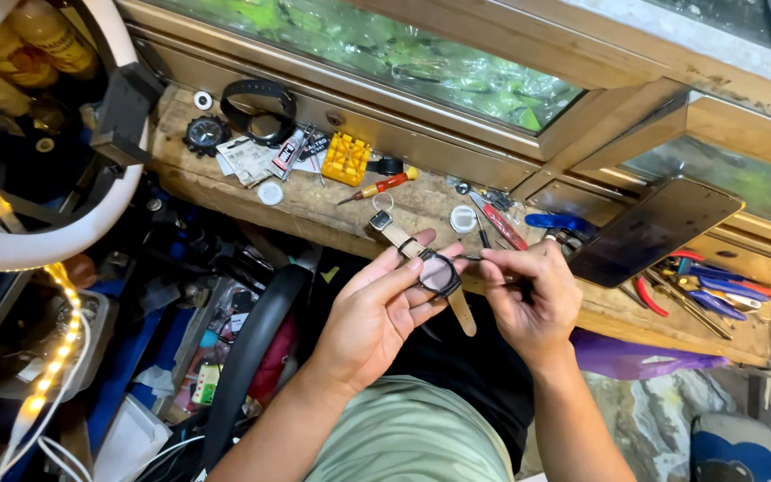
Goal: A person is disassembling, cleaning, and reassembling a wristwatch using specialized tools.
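My left hand [377,308] holds a wristwatch [439,274] with a dark round case and a tan leather strap, fingers cupped under the case. My right hand [533,299] pinches a thin metal tool [470,258] whose tip touches the right edge of the watch case. Both hands hover just in front of the wooden bench [314,210].
On the bench lie a yellow block tool [346,159], a red-handled screwdriver [377,187], a black watch [261,112], a dark phone [653,229], blue- and red-handled pliers [716,290] and small white caps. A ring light [46,232] stands at left.
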